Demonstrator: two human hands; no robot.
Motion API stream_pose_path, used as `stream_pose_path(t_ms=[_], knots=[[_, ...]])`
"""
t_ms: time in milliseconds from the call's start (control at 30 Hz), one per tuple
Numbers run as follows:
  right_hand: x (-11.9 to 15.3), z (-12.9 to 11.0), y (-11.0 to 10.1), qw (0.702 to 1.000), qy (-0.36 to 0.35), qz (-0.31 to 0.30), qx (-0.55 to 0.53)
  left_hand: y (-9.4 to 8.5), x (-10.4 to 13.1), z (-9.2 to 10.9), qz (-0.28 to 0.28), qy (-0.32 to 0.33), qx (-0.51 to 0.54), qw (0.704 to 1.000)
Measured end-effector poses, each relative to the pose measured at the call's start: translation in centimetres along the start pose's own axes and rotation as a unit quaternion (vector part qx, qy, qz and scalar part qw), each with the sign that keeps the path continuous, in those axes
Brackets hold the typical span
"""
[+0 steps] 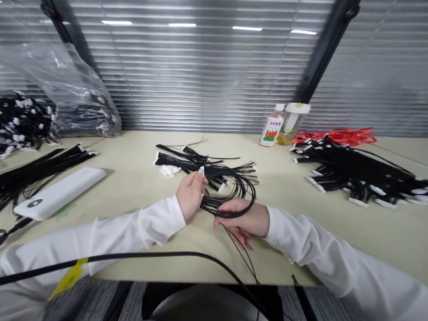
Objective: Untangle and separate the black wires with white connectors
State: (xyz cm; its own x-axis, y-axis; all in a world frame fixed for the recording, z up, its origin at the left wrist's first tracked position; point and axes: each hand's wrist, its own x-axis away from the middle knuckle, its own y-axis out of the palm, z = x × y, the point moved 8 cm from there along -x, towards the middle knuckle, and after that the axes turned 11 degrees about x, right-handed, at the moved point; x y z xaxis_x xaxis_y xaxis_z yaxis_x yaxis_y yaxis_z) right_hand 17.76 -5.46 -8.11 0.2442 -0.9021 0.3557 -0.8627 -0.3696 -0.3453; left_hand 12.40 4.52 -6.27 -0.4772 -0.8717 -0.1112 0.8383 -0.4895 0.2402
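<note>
A bundle of thin black wires (252,189) curves in a loop between my hands, with white connectors at its left ends. My left hand (190,192) pinches the bundle at the white connectors. My right hand (245,218) is closed around the wires at the lower side of the loop, its lower fingers loosely curled. A few loose wires hang from it toward the table's front edge. Just behind my hands, more black wire bundles (174,161) with white connectors lie on the table, beside a crumpled white tissue (169,170).
On the pale table (133,187), a white device (60,192) and black cables (43,167) lie left, before a clear plastic bag (87,107). A bottle (272,126), a cup (292,124), red cables (351,135) and black harnesses (361,171) are right. A black cable (150,254) crosses the front.
</note>
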Motion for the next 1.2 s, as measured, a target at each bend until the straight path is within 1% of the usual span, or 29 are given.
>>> stream_pose_path(t_ms=[100,133,200,267,333,400,467,533,567,600,667,700,733,767,800,833,867,900,933,967,1000,1033,1067,1100,1133,1200], knots=[[0.1,0.5,0.1,0.999,0.031,-0.021,-0.016,-0.1,-0.1,-0.2,-0.002,0.001,0.015,1.000],[0.2,0.5,-0.2,0.999,0.033,-0.009,-0.005,-0.1,-0.1,-0.3,-0.001,0.001,0.020,1.000],[0.4,0.4,-1.0,0.998,0.035,0.035,0.047,-0.3,-0.2,-0.5,0.002,0.001,0.026,1.000],[0.7,0.0,-2.0,0.988,0.024,0.093,0.122,-0.3,-0.3,-0.6,0.003,0.000,0.028,1.000],[1.1,-0.8,-2.6,0.970,-0.002,0.143,0.196,-0.4,-0.3,-0.7,0.004,-0.005,0.031,0.999],[1.3,-1.7,-2.8,0.948,-0.043,0.176,0.263,-0.4,-0.3,-0.7,0.005,-0.012,0.039,0.999],[1.7,-2.5,-2.9,0.910,-0.074,0.204,0.352,-0.4,-0.2,-0.8,0.006,-0.017,0.045,0.999],[2.2,-3.1,-3.2,0.852,-0.066,0.228,0.466,-0.5,-0.3,-0.8,0.006,-0.017,0.048,0.999],[2.5,-3.1,-3.6,0.821,-0.035,0.235,0.519,-0.5,-0.3,-0.8,0.007,-0.016,0.049,0.999],[3.0,-3.0,-4.3,0.790,0.010,0.245,0.562,-0.6,-0.4,-0.8,0.010,-0.014,0.049,0.999],[4.3,-2.8,-6.2,0.734,0.110,0.274,0.612,-0.8,-0.5,-0.9,0.018,-0.013,0.047,0.999],[5.1,-3.0,-7.4,0.711,0.143,0.303,0.618,-0.9,-0.5,-0.9,0.021,-0.013,0.046,0.999],[5.9,-3.3,-8.4,0.699,0.157,0.335,0.612,-0.9,-0.5,-0.9,0.023,-0.015,0.046,0.999],[6.7,-3.8,-9.4,0.691,0.150,0.381,0.596,-0.9,-0.5,-0.9,0.024,-0.017,0.048,0.998],[7.5,-4.5,-10.1,0.688,0.117,0.435,0.569,-0.8,-0.5,-0.9,0.021,-0.019,0.048,0.998],[8.2,-5.0,-10.7,0.699,0.064,0.484,0.523,-0.7,-0.5,-0.9,0.016,-0.021,0.047,0.999],[8.9,-5.4,-11.1,0.721,-0.003,0.523,0.456,-0.6,-0.4,-0.8,0.012,-0.021,0.044,0.999],[9.4,-5.6,-11.4,0.748,-0.076,0.546,0.369,-0.6,-0.3,-0.7,0.008,-0.019,0.039,0.999],[9.7,-5.6,-11.6,0.776,-0.146,0.552,0.268,-0.5,-0.2,-0.6,0.002,-0.017,0.032,0.999],[9.9,-5.4,-11.7,0.797,-0.206,0.543,0.164,-0.4,-0.1,-0.5,-0.003,-0.014,0.023,1.000],[9.9,-5.3,-11.6,0.808,-0.251,0.528,0.074,-0.3,0.1,-0.3,-0.009,-0.009,0.011,1.000],[9.8,-5.3,-11.4,0.811,-0.281,0.513,0.008,-0.2,0.2,-0.1,-0.015,-0.001,-0.003,1.000],[9.5,-5.3,-11.1,0.816,-0.297,0.495,-0.031,0.0,0.3,0.1,-0.022,0.009,-0.019,1.000],[9.0,-5.4,-10.5,0.829,-0.300,0.470,-0.046,0.1,0.5,0.4,-0.031,0.020,-0.036,0.999],[8.3,-5.5,-9.9,0.850,-0.287,0.440,-0.041,0.3,0.6,0.6,-0.042,0.033,-0.052,0.997],[6.9,-5.3,-8.6,0.892,-0.234,0.388,0.006,0.8,1.0,1.1,-0.067,0.057,-0.076,0.993]])
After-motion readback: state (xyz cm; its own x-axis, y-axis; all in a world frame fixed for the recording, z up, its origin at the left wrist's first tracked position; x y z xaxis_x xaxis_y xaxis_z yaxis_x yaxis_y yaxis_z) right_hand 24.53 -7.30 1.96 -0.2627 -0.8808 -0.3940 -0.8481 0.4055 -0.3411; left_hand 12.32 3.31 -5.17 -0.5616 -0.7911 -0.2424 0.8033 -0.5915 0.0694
